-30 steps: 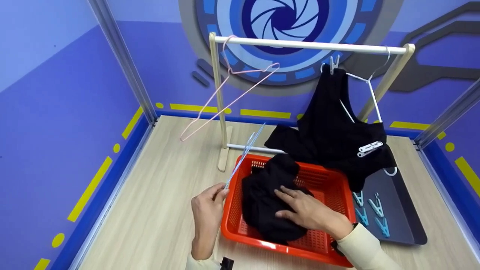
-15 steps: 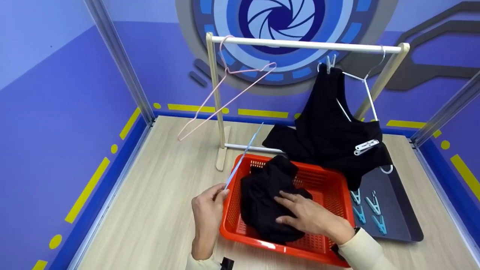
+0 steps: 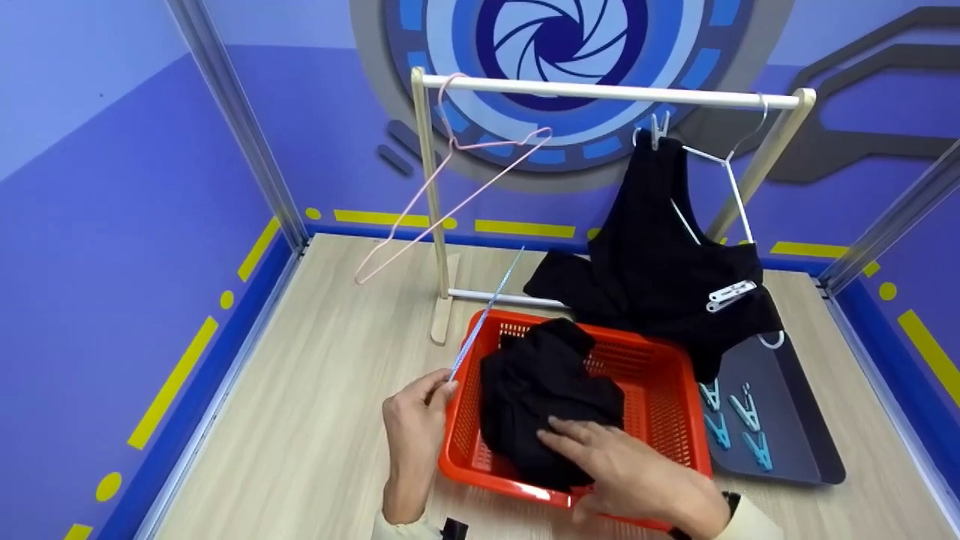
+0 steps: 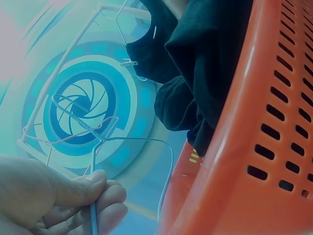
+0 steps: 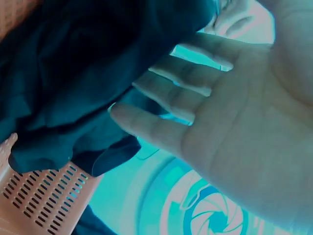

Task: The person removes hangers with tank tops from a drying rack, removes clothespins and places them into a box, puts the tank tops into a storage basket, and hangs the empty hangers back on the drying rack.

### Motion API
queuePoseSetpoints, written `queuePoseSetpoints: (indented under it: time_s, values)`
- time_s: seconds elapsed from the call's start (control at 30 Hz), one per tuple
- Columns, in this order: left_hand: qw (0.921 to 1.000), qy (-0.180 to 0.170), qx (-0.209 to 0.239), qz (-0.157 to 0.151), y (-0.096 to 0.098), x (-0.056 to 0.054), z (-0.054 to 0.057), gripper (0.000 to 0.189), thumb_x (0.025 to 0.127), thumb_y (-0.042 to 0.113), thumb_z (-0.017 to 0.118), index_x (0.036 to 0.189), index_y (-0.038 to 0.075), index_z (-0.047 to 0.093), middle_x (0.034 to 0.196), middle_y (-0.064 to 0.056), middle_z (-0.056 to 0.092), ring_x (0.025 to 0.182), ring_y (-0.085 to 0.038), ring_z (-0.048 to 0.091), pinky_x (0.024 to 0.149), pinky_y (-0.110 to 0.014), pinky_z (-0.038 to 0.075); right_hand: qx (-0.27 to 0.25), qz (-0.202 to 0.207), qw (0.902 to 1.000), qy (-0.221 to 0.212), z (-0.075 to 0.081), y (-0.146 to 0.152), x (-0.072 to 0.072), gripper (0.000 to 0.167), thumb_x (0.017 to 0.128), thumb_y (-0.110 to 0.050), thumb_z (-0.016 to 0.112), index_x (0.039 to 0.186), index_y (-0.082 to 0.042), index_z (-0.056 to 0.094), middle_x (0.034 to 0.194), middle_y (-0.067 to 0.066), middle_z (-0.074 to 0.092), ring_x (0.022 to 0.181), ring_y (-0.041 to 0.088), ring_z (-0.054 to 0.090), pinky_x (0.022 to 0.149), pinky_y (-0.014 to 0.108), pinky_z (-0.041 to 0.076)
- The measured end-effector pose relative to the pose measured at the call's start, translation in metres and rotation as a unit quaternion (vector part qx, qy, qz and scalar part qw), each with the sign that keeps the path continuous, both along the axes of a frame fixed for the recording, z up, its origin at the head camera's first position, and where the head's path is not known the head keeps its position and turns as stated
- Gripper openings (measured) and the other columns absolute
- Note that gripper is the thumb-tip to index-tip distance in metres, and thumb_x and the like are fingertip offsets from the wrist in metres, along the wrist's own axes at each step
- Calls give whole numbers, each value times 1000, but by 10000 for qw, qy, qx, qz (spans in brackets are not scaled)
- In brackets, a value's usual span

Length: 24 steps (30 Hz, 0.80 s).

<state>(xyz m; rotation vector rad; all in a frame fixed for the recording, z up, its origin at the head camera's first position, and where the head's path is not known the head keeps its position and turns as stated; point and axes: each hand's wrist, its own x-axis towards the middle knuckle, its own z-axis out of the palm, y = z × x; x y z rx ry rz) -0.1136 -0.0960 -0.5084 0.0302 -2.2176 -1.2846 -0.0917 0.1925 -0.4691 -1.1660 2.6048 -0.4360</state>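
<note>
1. Two hands are in my view: my left hand (image 3: 414, 420) pinches the blue wire hanger (image 3: 486, 311) at its lower end, thumb and fingers curled round the wire, just outside the left rim of the red basket (image 3: 679, 420).
2. My right hand (image 3: 634, 469) lies with fingers straight and spread on the crumpled black garment (image 3: 544, 382); it grips nothing.
3. That garment sits in the left half of the basket, heaped above the near left wall; the right half shows bare mesh floor.
4. From my left hand the hanger slants up and away, over the basket's far left corner toward the foot of the drying rack (image 3: 431, 225).
5. Beyond the basket's far rim, the rack's low crossbar runs close by, so room there is tight.
6. On the rack's top rail a pink hanger (image 3: 450, 195) hangs at the left end, and a second black garment (image 3: 667, 255) on a white hanger (image 3: 731, 187) at the right, its hem drooping to the basket's far right corner; a white clip (image 3: 731, 295) is pinned on it.
7. Right of the basket, touching or nearly so, lies a dark tray (image 3: 795, 427) with blue pegs (image 3: 731, 424).
8. Left of the basket the wooden table (image 3: 322, 360) is open up to its blue-edged left side.
9. Purple walls with yellow dashes close in the table on three sides.
</note>
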Motion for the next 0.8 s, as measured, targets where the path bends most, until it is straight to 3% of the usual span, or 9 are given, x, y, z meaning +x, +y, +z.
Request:
queuePoseSetpoints:
  time_s: [0.1, 0.27, 0.33, 0.5, 0.6, 0.7, 0.8]
  values:
    - [10000, 59, -11, -13, 0, 0, 0, 15, 82, 2, 88, 96, 1, 83, 82, -3, 78, 68, -15, 71, 61, -31, 57, 51, 190, 9997, 153, -3, 0, 5, 83, 82, -31, 92, 155, -13, 56, 157, 16, 52, 134, 38, 56, 101, 61, 52]
    - [9999, 132, -24, -27, 0, 0, 0, 15, 81, 2, 88, 95, 1, 83, 80, -2, 78, 65, -13, 68, 59, -29, 55, 119, 183, 9988, -443, -7, -1, 9, 70, 91, -34, 86, 154, -24, 58, 161, 9, 49, 139, 33, 53, 108, 58, 48]
    - [9999, 112, -13, -45, 0, 0, 0, 15, 81, 1, 88, 96, 0, 83, 80, -2, 78, 65, -13, 68, 59, -28, 55, 190, 119, 9978, -623, -8, -1, 11, 69, 92, -45, 84, 154, -29, 58, 162, 6, 47, 142, 33, 51, 110, 59, 46]
    - [10000, 53, 0, -30, 0, 1, -1, 16, 82, 0, 88, 97, 0, 83, 81, -3, 78, 66, -14, 70, 60, -30, 58, 108, 15, 9969, -783, -14, 2, 12, 65, 93, -53, 80, 151, -31, 60, 163, 5, 46, 143, 33, 49, 110, 61, 45]
    - [10000, 47, 43, -3, -1, 0, 0, 15, 82, -1, 88, 97, 0, 83, 81, -4, 78, 67, -15, 72, 61, -31, 59, -106, -88, 9947, -1016, -15, 6, 12, 63, 96, -46, 79, 153, -32, 57, 165, 4, 44, 145, 33, 47, 111, 62, 44]
    - [10000, 0, 83, 0, -2, -3, 3, 14, 84, -1, 87, 97, 0, 83, 80, -5, 78, 67, -15, 72, 61, -30, 58, -333, -193, 9947, -949, -13, 11, 13, 62, 99, -41, 78, 155, -31, 55, 165, 3, 44, 145, 33, 47, 111, 62, 44]
    - [10000, -50, 49, 16, -4, -6, 6, 12, 85, -1, 86, 96, 1, 83, 80, -3, 78, 67, -13, 70, 60, -28, 56, -630, -162, 9972, -373, -10, 17, 11, 62, 98, -31, 79, 155, -23, 56, 160, 7, 49, 140, 33, 53, 108, 59, 48]
